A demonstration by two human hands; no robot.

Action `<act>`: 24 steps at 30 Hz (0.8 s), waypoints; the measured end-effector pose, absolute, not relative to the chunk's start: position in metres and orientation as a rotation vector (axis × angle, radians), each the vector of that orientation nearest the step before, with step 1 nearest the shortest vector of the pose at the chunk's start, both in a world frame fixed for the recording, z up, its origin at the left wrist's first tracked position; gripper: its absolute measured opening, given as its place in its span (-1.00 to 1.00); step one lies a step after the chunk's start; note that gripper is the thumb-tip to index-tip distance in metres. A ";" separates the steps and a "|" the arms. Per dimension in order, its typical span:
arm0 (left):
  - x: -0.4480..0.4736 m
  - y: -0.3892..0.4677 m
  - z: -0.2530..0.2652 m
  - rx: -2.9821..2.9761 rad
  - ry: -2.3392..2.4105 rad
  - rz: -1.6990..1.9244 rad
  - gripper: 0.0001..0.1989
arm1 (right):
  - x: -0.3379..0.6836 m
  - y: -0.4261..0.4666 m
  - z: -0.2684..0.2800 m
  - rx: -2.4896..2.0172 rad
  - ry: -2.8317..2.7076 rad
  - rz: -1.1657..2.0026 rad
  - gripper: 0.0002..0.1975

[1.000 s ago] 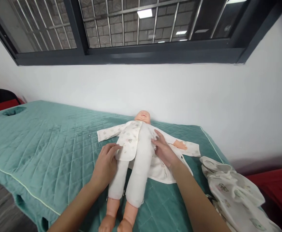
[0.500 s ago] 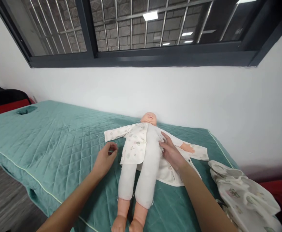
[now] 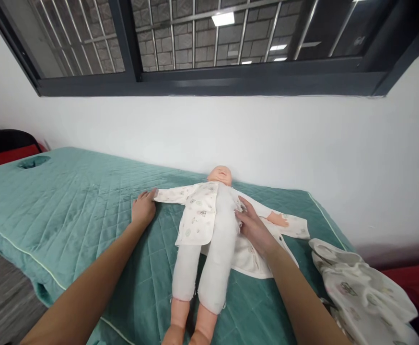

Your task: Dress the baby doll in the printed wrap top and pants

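A baby doll with white cloth-wrapped torso and legs lies face up. A printed white baby shirt covers one half of its chest and is spread open on the other side. My left hand has its fingers closed at the cuff of the left-side sleeve, which stretches out flat. Against the doll's right-hand side in view rests my right hand, fingers and thumb apart, touching the frayed white wrapping. The doll's hand shows over the other sleeve.
The doll lies on a green quilted bed cover with a hole at its far left. Folded printed baby clothes lie at the right edge. A white wall and a barred window stand behind.
My left hand has moved left and away from me, from beside the doll's chest to the sleeve cuff, and closed there. My right hand stays at the doll's side.
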State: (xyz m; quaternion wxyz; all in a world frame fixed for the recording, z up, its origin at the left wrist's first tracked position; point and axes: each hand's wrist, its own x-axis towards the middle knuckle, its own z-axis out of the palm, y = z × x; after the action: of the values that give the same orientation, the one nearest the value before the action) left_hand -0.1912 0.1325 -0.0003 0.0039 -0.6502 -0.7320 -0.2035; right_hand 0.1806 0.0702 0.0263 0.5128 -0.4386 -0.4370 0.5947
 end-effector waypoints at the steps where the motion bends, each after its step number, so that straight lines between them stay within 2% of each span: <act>1: -0.194 0.137 0.000 -2.020 -2.299 -0.646 -0.46 | 0.181 0.071 0.025 -1.064 -1.054 1.430 -0.26; 12: -0.204 0.152 -0.002 -1.783 -2.479 -1.044 -0.54 | 0.183 0.072 0.022 -1.081 -1.124 1.387 -0.30; 15: -0.208 0.151 -0.003 -1.678 -2.541 -1.122 -0.49 | 0.183 0.073 0.019 -1.092 -1.148 1.366 -0.32; 24: -0.207 0.156 -0.010 -1.959 -2.396 -1.190 -0.57 | 0.187 0.071 0.028 -1.279 -1.343 1.214 -0.25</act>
State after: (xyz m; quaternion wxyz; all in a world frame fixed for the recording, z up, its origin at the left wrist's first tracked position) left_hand -0.2066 0.1559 -0.0103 -0.0869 -0.5886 -0.7198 -0.3577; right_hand 0.1871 0.0714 0.0280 0.4461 -0.5164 -0.5422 0.4902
